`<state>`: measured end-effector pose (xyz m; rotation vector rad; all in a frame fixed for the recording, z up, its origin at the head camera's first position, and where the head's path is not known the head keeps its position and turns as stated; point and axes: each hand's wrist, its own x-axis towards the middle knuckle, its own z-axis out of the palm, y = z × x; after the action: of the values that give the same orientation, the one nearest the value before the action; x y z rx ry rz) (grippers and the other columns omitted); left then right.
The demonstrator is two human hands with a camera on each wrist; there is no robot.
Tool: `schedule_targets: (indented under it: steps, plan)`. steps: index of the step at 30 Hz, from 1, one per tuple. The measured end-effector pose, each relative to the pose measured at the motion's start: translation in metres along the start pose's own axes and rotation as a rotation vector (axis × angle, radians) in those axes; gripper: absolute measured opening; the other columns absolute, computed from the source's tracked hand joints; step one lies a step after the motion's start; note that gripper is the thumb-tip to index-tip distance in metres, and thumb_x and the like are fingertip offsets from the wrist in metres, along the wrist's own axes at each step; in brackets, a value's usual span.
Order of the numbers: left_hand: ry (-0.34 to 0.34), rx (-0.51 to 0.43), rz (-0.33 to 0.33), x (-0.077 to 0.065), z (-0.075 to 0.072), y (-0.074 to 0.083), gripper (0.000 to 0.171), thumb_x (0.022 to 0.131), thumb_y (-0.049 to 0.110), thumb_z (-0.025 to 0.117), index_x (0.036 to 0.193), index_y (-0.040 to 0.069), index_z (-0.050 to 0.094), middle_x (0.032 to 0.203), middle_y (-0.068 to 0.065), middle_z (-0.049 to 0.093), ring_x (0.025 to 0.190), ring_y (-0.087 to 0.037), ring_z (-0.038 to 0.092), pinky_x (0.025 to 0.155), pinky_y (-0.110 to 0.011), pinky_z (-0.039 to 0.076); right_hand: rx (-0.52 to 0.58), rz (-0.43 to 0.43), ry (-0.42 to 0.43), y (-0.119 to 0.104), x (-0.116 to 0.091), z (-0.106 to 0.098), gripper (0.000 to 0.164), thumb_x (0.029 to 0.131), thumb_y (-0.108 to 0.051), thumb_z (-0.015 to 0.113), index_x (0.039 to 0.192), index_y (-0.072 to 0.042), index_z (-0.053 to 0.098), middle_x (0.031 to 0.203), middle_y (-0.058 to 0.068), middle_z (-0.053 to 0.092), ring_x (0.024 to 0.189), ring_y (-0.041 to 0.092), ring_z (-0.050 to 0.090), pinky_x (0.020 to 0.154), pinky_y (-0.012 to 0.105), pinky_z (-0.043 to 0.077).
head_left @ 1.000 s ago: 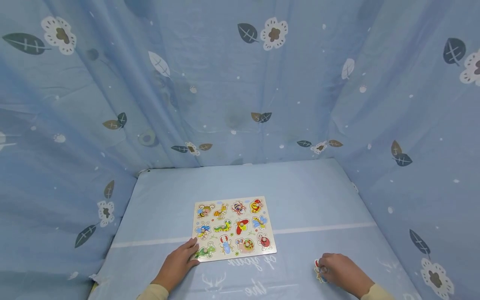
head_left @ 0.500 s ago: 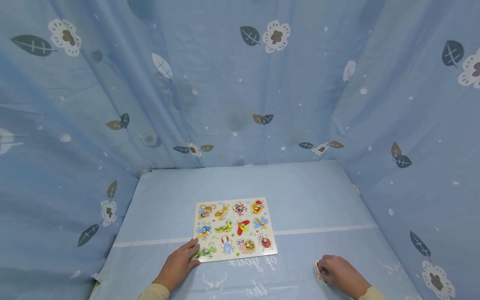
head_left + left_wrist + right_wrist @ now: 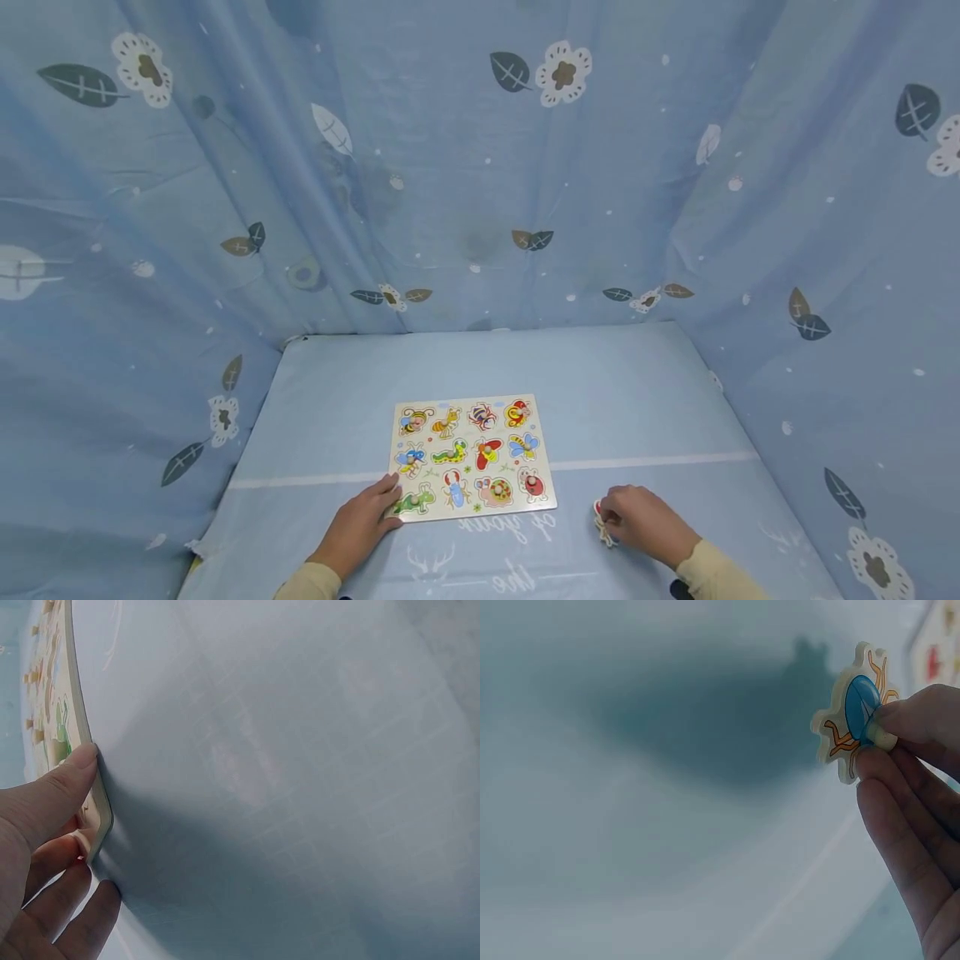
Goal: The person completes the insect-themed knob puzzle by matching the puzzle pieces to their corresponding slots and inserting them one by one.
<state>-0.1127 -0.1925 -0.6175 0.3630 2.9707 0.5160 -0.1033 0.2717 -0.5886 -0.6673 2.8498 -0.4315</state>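
A wooden peg puzzle board [image 3: 517, 508] with colourful insect figures lies on the table. At its near left corner my left hand [image 3: 356, 525] holds the edge; in the left wrist view the thumb presses the top of the board [image 3: 73, 675] and the fingers reach beneath the corner. To the right of the board, my right hand [image 3: 645, 521] pinches a beetle puzzle piece [image 3: 602, 525]. The right wrist view shows this piece [image 3: 861, 701] with a blue body and orange legs, gripped by its small wooden knob [image 3: 883, 736]. Fingers hide part of it.
A pale blue cloth with white lettering [image 3: 510, 575] and a white stripe [image 3: 645, 460] covers the table. Blue curtains [image 3: 465, 167] patterned with leaves and flowers stand behind and along both sides.
My right hand has moved left and slightly away from me with the beetle puzzle piece, closer to the board. My left hand stays at the board's corner.
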Motion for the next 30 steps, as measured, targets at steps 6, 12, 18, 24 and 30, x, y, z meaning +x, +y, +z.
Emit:
schedule_targets:
  steps: [6,12,18,24,30]
  plan:
    - [-0.002,-0.030,-0.004,-0.001,0.000,-0.004,0.057,0.081,0.029,0.086,0.131,0.006,0.070,0.149,-0.009,0.061,0.136,-0.030,0.060,0.108,-0.049,0.056,-0.005,-0.123,0.002,-0.045,0.057,-0.008,0.016,0.081,-0.007,0.083,0.078,-0.020,0.075,0.071,-0.016,0.061,0.061,-0.003,0.045,0.053,0.016,0.044]
    - [-0.025,-0.029,-0.009,0.002,0.000,-0.003,0.057,0.082,0.030,0.085,0.132,0.006,0.070,0.149,-0.009,0.061,0.137,-0.030,0.059,0.110,-0.049,0.055,-0.013,-0.263,0.021,-0.092,0.109,-0.007,0.019,0.083,-0.004,0.081,0.076,-0.019,0.072,0.069,-0.014,0.061,0.062,-0.001,0.043,0.055,0.013,0.040]
    - [-0.027,-0.026,-0.014,0.004,0.002,-0.002,0.057,0.081,0.029,0.086,0.130,0.006,0.070,0.148,-0.009,0.062,0.137,-0.030,0.060,0.111,-0.050,0.055,0.008,-0.354,0.028,-0.125,0.152,0.012,0.028,0.083,0.003,0.074,0.068,-0.021,0.067,0.062,-0.015,0.049,0.057,0.000,0.032,0.052,0.013,0.025]
    - [-0.017,-0.016,0.005,0.003,0.003,-0.002,0.057,0.081,0.030,0.086,0.131,0.006,0.071,0.147,-0.007,0.063,0.137,-0.028,0.060,0.110,-0.047,0.056,-0.016,-0.386,-0.009,-0.149,0.174,0.026,0.032,0.086,-0.001,0.075,0.064,-0.019,0.061,0.059,-0.014,0.037,0.055,0.001,0.026,0.050,0.014,0.019]
    - [-0.018,-0.007,0.002,0.002,0.000,-0.002,0.056,0.081,0.030,0.086,0.130,0.007,0.071,0.147,-0.007,0.063,0.136,-0.026,0.060,0.110,-0.046,0.056,-0.120,-0.388,-0.021,-0.164,0.181,0.031,0.032,0.086,-0.007,0.079,0.064,-0.023,0.062,0.058,-0.016,0.045,0.055,0.001,0.033,0.050,0.012,0.026]
